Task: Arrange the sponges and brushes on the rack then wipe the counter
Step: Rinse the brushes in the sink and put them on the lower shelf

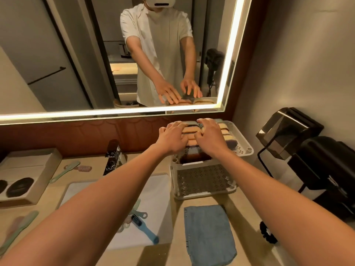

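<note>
Left hand point(172, 138) and right hand point(210, 138), fingers spread, gripping nothing, rest on the sponges point(225, 131) atop the rack point(245, 149); we would press evenly.

Sponges point(225, 132) look tan, rack point(244, 151) white (dot-perforated), cloth point(209, 233) blue.

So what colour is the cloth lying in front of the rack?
The cloth is dusty blue, seen best in the head view.
</note>
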The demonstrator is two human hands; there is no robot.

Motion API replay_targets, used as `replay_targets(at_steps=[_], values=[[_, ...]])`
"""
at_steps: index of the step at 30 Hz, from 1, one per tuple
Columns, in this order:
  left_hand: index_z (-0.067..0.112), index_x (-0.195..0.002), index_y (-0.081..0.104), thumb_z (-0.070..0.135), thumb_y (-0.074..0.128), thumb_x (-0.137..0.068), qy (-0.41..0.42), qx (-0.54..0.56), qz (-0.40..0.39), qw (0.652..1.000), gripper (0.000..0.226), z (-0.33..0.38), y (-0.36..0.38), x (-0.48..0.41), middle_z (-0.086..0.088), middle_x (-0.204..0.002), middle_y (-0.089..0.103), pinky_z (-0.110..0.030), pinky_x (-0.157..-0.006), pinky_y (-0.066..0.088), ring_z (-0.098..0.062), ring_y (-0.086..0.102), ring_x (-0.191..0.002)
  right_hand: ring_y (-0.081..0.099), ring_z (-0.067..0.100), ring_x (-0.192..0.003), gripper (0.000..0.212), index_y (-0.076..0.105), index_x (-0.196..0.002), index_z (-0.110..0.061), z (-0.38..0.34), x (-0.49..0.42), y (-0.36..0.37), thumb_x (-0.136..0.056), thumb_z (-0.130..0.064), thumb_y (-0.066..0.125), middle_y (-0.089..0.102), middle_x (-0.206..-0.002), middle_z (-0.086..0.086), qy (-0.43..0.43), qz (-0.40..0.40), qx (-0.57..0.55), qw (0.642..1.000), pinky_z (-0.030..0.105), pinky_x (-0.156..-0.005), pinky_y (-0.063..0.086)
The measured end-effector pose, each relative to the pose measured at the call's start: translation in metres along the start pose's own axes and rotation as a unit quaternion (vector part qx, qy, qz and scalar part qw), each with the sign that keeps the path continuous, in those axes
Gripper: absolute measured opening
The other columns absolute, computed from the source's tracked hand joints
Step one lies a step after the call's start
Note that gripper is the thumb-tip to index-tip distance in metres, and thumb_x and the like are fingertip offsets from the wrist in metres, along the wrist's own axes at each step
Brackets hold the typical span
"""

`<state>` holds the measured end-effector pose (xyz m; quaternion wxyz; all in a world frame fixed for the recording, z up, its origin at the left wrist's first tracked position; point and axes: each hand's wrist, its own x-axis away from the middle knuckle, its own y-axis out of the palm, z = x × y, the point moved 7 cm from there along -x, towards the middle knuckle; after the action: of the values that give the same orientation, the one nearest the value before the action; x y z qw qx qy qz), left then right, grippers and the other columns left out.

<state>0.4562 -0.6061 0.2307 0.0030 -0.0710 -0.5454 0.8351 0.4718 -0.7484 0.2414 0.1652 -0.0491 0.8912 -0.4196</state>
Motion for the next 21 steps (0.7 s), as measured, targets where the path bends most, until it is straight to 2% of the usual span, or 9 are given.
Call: replay_targets(at_steps=[4,7,12,15,21], values=[[0.023,-0.156,0.031,0.036,0.050,-0.097,-0.020,0.031,0.019,0.999,0.063,-0.044,-0.016,0.018,-0.003,-0.160,0.035,-0.054,-0.118,0.019,-0.026,0.029,-0.148,0.035,0.023,-0.143,0.051,0.046,-0.146,-0.020,-0.040,-0.002,0.034,-0.097,-0.028,0.054,0.043,-0.151,0.003,-0.059,-0.027,0.041,0.997,0.044,-0.119,0.030],[0.022,-0.157,0.029,0.031,0.051,-0.097,-0.036,0.027,0.020,0.999,0.064,-0.080,-0.022,0.032,-0.002,-0.161,0.034,-0.051,-0.118,0.020,-0.023,0.028,-0.149,0.034,0.024,-0.144,0.050,0.045,-0.147,-0.021,-0.070,0.000,0.065,-0.098,-0.029,0.052,0.041,-0.153,0.004,-0.094,-0.051,0.073,0.992,0.046,-0.120,0.029],[0.018,-0.154,0.036,0.026,0.054,-0.097,-0.053,0.031,0.038,0.997,0.060,-0.138,-0.018,0.057,-0.003,-0.157,0.041,-0.046,-0.119,0.031,-0.022,0.037,-0.145,0.034,0.024,-0.143,0.050,0.048,-0.145,-0.019,-0.106,0.009,0.115,-0.096,-0.025,0.053,0.041,-0.152,0.006,-0.122,-0.084,0.073,0.986,0.043,-0.119,0.030],[0.019,-0.151,0.040,0.025,0.055,-0.094,-0.051,0.054,0.021,0.997,0.059,-0.164,-0.004,0.069,-0.002,-0.153,0.046,-0.044,-0.115,0.038,-0.022,0.044,-0.139,0.037,0.025,-0.140,0.051,0.050,-0.143,-0.016,-0.111,0.014,0.145,-0.093,-0.021,0.054,0.044,-0.149,0.009,-0.109,-0.112,0.056,0.986,0.042,-0.119,0.030],[0.022,-0.152,0.035,0.019,0.055,-0.097,-0.037,0.081,-0.047,0.995,0.059,-0.195,0.034,0.090,-0.002,-0.155,0.041,-0.040,-0.114,0.037,-0.022,0.041,-0.141,0.040,0.024,-0.135,0.052,0.048,-0.144,-0.013,-0.100,0.038,0.196,-0.092,-0.019,0.055,0.043,-0.146,0.007,-0.066,-0.172,0.052,0.982,0.040,-0.113,0.036]])
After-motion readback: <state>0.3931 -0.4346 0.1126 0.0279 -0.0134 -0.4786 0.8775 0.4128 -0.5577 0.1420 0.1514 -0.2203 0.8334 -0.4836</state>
